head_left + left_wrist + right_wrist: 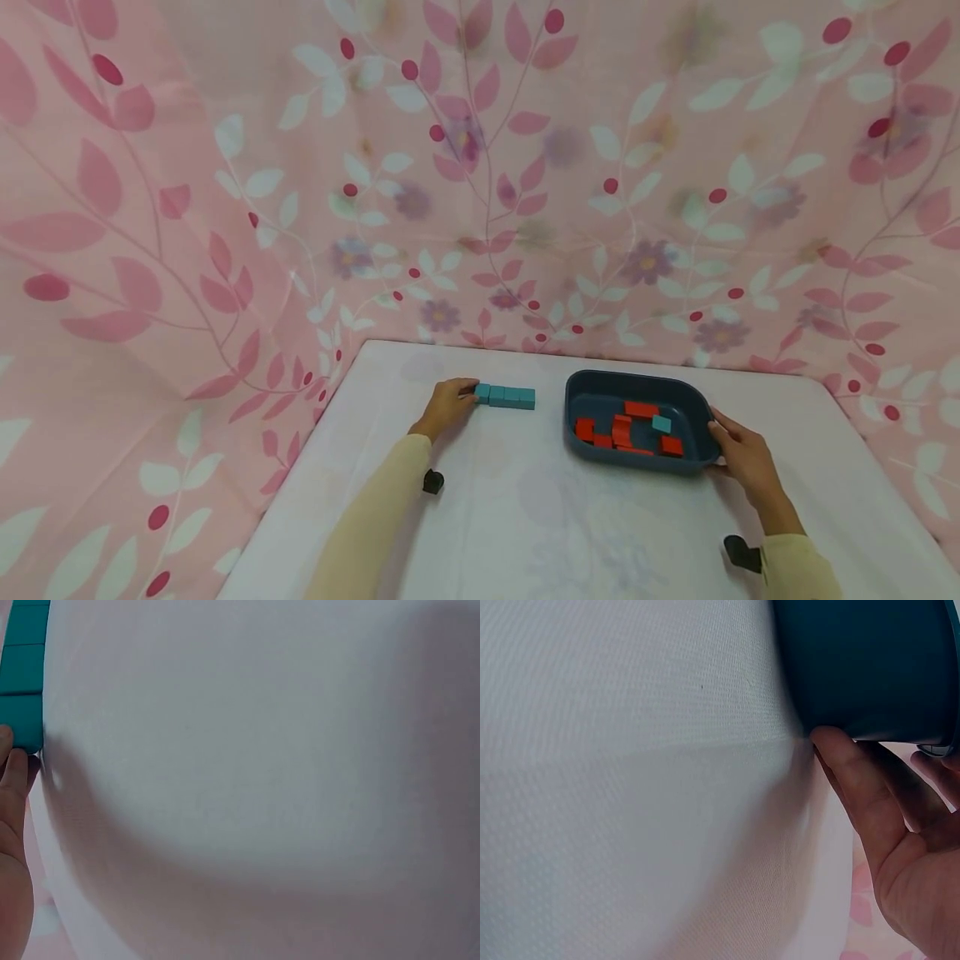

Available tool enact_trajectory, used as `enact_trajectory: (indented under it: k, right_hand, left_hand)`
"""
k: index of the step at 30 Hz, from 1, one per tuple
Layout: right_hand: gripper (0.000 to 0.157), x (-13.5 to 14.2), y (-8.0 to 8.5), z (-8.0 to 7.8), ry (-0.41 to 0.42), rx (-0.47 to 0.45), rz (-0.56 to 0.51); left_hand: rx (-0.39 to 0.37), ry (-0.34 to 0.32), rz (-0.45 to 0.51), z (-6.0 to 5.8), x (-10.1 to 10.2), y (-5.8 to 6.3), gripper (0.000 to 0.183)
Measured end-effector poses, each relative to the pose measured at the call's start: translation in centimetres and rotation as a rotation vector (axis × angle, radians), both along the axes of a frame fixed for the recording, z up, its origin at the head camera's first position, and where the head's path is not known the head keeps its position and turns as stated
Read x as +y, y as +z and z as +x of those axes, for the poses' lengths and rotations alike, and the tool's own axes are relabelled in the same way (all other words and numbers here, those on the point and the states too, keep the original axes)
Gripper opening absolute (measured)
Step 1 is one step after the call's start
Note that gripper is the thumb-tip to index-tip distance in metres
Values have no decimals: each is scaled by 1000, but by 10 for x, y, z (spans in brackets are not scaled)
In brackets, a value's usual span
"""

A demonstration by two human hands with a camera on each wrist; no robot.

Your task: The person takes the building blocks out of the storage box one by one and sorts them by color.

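Note:
A row of teal blocks [512,397] lies on the white table, end against end. My left hand [447,406] is at its left end, fingertips pinching the end block [21,720], which the left wrist view shows close up. A dark blue tray [637,462] sits to the right, with several red blocks [621,432] and one teal block [661,424] inside. My right hand [748,457] grips the tray's right end, thumb by the rim and fingers against its side. In the right wrist view, fingers [855,769] touch the tray's lower edge.
The white-covered table [510,517] ends at the back against a pink floral curtain [480,208], which also hangs on the left. A gap of bare cloth separates the teal row from the tray. Dark wrist devices [432,482] sit at both sleeves.

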State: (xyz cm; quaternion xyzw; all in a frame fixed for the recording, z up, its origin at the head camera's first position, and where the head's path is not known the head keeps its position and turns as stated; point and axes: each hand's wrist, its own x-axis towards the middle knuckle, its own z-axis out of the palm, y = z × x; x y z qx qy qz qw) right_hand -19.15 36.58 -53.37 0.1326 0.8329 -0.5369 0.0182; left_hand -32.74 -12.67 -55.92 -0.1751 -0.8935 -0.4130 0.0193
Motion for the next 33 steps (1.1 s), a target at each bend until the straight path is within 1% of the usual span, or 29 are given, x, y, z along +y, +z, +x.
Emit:
enact_trajectory:
  k: [5,9,13,18,20,23,26,28,31,33]
  right_hand:
    - [60,0,-1,1,10,23,17]
    - [60,0,0,0,6,22,10]
    - [60,0,-1,0,0,23,5]
    - [60,1,-2,0,-2,20,-7]
    - [61,1,-2,0,0,18,-15]
    - [61,1,-3,0,1,15,-21]
    - [61,1,-3,0,-3,10,-23]
    - [61,1,-2,0,-2,11,-25]
    - [62,2,-1,1,6,15,-21]
    - [62,2,-1,1,10,20,-23]
  left_hand:
    - [-47,5,11,0,0,1,38]
    - [-84,13,53,1,0,0,40]
    - [-103,8,89,1,0,0,45]
    - [-154,18,83,3,0,1,54]
    - [-158,17,68,2,1,2,59]
    - [-109,-21,40,-1,2,4,66]
    - [-28,-62,20,-4,4,7,70]
    - [8,-78,16,-4,6,10,71]
    - [32,-92,30,-4,10,14,70]
    - [20,-98,36,-3,15,16,69]
